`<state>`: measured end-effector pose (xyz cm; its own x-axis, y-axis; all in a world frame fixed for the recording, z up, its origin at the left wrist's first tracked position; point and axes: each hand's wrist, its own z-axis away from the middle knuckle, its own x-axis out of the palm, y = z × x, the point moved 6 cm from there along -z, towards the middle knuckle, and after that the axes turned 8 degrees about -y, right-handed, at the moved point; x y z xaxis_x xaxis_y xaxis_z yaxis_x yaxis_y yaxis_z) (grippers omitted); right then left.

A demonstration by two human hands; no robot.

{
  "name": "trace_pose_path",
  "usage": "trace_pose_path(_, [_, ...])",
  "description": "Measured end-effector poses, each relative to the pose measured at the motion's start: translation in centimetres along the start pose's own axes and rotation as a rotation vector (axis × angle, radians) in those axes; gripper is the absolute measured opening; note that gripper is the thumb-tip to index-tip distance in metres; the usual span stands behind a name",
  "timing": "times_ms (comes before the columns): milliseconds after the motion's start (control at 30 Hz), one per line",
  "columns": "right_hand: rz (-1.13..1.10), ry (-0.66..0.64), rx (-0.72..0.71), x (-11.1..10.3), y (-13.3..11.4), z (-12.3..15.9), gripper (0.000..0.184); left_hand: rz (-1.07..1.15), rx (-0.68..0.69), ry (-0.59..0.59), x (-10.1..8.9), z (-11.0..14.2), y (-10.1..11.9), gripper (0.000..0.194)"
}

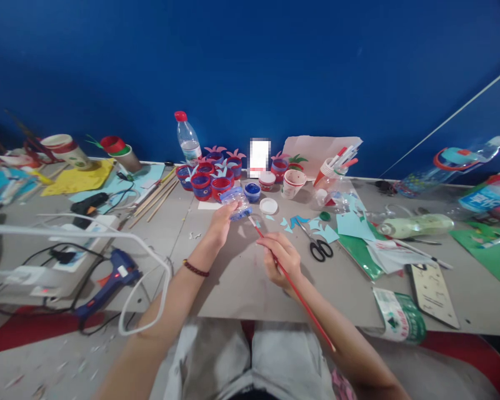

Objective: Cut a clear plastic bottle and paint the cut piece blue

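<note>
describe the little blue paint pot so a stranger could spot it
Find the blue wall, then the grey table below it. Towards the wall, just right of the clustered red and blue cups and left of the flat white lid, stands the small blue pot. Unlike the cups, it has no paper leaves.

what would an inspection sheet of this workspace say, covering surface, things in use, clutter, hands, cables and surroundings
Surface: grey tabletop, small scraps on it
Things in use: blue-painted plastic piece, red paintbrush, open blue paint jar, white lid beside the jar
Clutter: scissors, light blue paper scraps, wooden sticks, blue glue gun
Hands: left hand holds the plastic piece; right hand holds the paintbrush
Cables: white cable passes across the view of the left forearm; black cords near the power strip
Surroundings: blue wall behind; liquid spills: nothing seen
</note>
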<state>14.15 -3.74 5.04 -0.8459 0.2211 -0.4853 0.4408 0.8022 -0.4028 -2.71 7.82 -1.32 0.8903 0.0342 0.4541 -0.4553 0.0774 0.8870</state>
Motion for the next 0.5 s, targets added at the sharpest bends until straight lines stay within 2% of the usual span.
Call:
trace_pose_path(233, [0.032, -0.046, -0.048, 0.29, -0.08, 0.11, 0.032, 0.013, 0.011, -0.004, -0.04, 0.01, -0.09, 0.037])
trace_pose_path(367, [0.027, -0.031, -0.05, 0.14, -0.12, 0.27, 0.033, 0.007, 0.035, -0.043, 0.12, 0.04, 0.09, 0.036])
trace_pose_path(500, [0.035, -0.017, -0.05, -0.01, -0.27, 0.24, 0.035, -0.013, 0.007, 0.01, -0.1, 0.06, 0.06, 0.035])
